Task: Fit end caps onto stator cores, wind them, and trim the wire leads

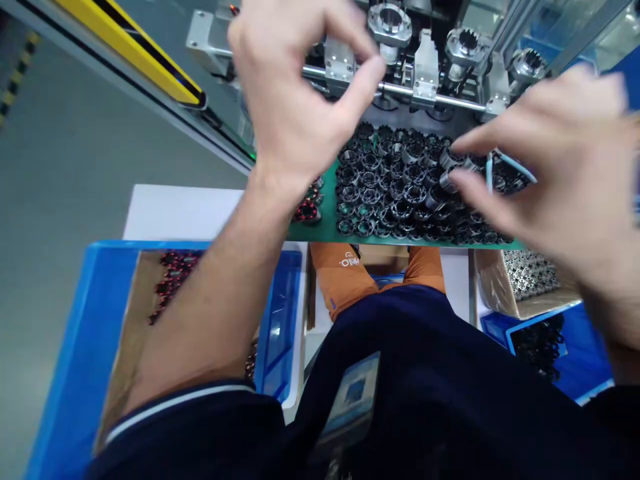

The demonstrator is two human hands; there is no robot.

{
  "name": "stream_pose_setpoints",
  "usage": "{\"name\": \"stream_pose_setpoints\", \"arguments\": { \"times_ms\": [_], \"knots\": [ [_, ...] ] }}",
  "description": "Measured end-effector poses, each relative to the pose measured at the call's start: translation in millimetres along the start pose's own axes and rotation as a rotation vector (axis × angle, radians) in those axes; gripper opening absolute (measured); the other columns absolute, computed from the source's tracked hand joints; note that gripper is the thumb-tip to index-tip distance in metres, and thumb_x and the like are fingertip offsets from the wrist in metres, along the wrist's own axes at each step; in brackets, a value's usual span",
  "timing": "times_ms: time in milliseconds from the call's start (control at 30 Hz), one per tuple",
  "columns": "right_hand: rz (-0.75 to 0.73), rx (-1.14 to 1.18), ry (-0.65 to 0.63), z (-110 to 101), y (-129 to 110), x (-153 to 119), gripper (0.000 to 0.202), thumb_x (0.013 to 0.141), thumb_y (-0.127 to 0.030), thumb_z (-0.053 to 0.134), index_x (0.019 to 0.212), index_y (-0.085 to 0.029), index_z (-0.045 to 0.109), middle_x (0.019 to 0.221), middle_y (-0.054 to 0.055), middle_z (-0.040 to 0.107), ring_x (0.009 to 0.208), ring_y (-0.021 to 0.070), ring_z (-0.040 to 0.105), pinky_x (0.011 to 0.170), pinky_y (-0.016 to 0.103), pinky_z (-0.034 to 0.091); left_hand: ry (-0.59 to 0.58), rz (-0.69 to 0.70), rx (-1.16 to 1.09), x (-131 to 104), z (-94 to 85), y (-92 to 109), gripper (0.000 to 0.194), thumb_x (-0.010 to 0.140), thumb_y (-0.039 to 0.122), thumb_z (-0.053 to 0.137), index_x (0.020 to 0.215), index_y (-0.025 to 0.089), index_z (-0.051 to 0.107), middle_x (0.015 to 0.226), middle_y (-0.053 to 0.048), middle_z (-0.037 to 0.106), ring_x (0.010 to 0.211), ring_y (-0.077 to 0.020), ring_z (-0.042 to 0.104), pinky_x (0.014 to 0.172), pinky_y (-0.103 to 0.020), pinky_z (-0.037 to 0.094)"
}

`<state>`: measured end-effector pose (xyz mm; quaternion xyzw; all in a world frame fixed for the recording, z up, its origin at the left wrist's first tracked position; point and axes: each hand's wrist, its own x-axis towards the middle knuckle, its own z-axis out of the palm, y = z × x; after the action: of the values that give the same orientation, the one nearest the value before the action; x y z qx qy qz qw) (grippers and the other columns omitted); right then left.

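Observation:
My left hand (295,87) is raised over the left part of a machine's row of metal fixtures. Its thumb and index finger meet in a pinch beside a round fixture (390,25); anything between the tips is hidden. My right hand (560,167), smeared by motion, hovers above the right side of the green work surface (329,193). Its thumb and index finger are apart, with metal rings (453,159) visible behind the gap. Rows of dark toothed ring parts (370,179) cover the surface between the hands. Light-blue-handled pliers (513,163) lie by the right hand.
A metal rod (450,101) crosses the fixtures. Ring parts with red (307,211) lie near my left wrist. At left, a blue bin (70,373) holds cardboard and red-black parts. At right are a box of silver parts (533,273) and a blue bin of black parts (540,347).

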<state>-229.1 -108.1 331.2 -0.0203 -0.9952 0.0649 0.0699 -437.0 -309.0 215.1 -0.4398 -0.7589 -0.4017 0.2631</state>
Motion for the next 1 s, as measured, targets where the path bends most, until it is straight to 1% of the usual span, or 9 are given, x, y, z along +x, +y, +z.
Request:
{"name": "stream_pose_setpoints", "arguments": {
  "times_ms": [67, 200, 267, 367, 500, 633, 767, 867, 1000],
  "knots": [
    [-0.187, -0.179, -0.128, 48, -35, -6, 0.026, 0.111, -0.048, 0.077, 0.121, -0.026, 0.088, 0.13, 0.016, 0.081, 0.14, 0.0497, 0.07, 0.119, 0.078, 0.059, -0.004, -0.08, 0.037, -51, -10.9, -8, 0.025, 0.102, 0.049, 0.083, 0.094, 0.025, 0.082, 0.119, 0.0, 0.087, 0.122, -0.0292, 0.08, 0.117, -0.062, 0.061],
    [-0.243, -0.222, -0.181, 145, -63, 23, 0.023, 0.114, -0.02, 0.062, 0.113, -0.013, 0.084, 0.133, 0.019, 0.078, 0.14, 0.0434, 0.068, 0.117, 0.068, 0.059, -0.274, -0.304, 0.086, -128, 5.9, -15, 0.026, 0.1, 0.057, 0.083, 0.102, 0.032, 0.086, 0.143, -0.005, 0.082, 0.143, -0.0361, 0.068, 0.129, -0.074, 0.052],
    [-0.234, -0.253, -0.18, 174, -65, 40, 0.031, 0.114, -0.012, 0.054, 0.112, -0.009, 0.084, 0.127, 0.019, 0.079, 0.138, 0.0409, 0.069, 0.12, 0.065, 0.057, -0.33, -0.318, 0.115, -146, 15.3, -13, 0.024, 0.101, 0.053, 0.082, 0.11, 0.031, 0.086, 0.151, -0.008, 0.078, 0.149, -0.0392, 0.065, 0.134, -0.076, 0.046],
    [-0.23, -0.258, -0.139, 193, -64, 56, 0.035, 0.115, -0.013, 0.052, 0.11, -0.009, 0.086, 0.122, 0.018, 0.08, 0.135, 0.0394, 0.07, 0.122, 0.066, 0.056, -0.373, -0.329, 0.154, -153, 22.4, -9, 0.019, 0.099, 0.04, 0.083, 0.113, 0.028, 0.085, 0.159, -0.011, 0.075, 0.157, -0.044, 0.061, 0.141, -0.077, 0.038],
    [-0.213, -0.215, -0.116, 199, -63, 64, 0.034, 0.117, -0.019, 0.054, 0.109, -0.011, 0.086, 0.119, 0.015, 0.08, 0.133, 0.0385, 0.071, 0.126, 0.067, 0.055, -0.415, -0.373, 0.143, -153, 27.0, -10, 0.011, 0.098, 0.034, 0.082, 0.106, 0.027, 0.083, 0.164, -0.012, 0.072, 0.162, -0.0457, 0.057, 0.143, -0.077, 0.036],
    [-0.213, -0.078, -0.105, 182, -58, 57, 0.026, 0.113, -0.015, 0.058, 0.105, -0.015, 0.083, 0.126, 0.014, 0.077, 0.139, 0.0387, 0.069, 0.127, 0.066, 0.054, -0.245, -0.413, 0.03, -160, 18.4, -2, 0.013, 0.098, 0.037, 0.087, 0.096, 0.027, 0.079, 0.152, -0.01, 0.079, 0.154, -0.0438, 0.063, 0.134, -0.076, 0.047],
    [-0.232, 0.413, -0.022, 130, -41, 18, 0.008, 0.105, -0.028, 0.08, 0.101, -0.024, 0.075, 0.135, 0.01, 0.075, 0.127, 0.0352, 0.074, 0.116, 0.059, 0.064, 0.072, -0.539, -0.279, -171, -10.9, 31, 0.027, 0.099, 0.048, 0.088, 0.103, 0.028, 0.07, 0.121, -0.005, 0.082, 0.111, -0.0288, 0.081, 0.102, -0.054, 0.07],
    [-0.138, 0.928, -0.043, 96, -27, -26, 0.025, 0.098, -0.033, 0.094, 0.107, -0.031, 0.071, 0.121, 0.001, 0.082, 0.096, 0.0233, 0.081, 0.089, 0.041, 0.075, 0.273, -0.674, -0.456, -176, -28.9, 55, 0.051, 0.088, 0.056, 0.097, 0.123, 0.033, 0.068, 0.118, -0.004, 0.074, 0.094, -0.0229, 0.08, 0.066, -0.036, 0.068],
    [0.01, 1.415, 0.012, 86, -16, -80, 0.058, 0.092, -0.021, 0.098, 0.138, -0.042, 0.07, 0.144, -0.002, 0.085, 0.08, 0.0187, 0.086, 0.065, 0.031, 0.076, 0.405, -0.787, -0.466, -187, -34.1, 55, 0.058, 0.07, 0.047, 0.1, 0.123, 0.032, 0.08, 0.107, -0.004, 0.073, 0.082, -0.0207, 0.072, 0.051, -0.031, 0.064]
  ]
}}
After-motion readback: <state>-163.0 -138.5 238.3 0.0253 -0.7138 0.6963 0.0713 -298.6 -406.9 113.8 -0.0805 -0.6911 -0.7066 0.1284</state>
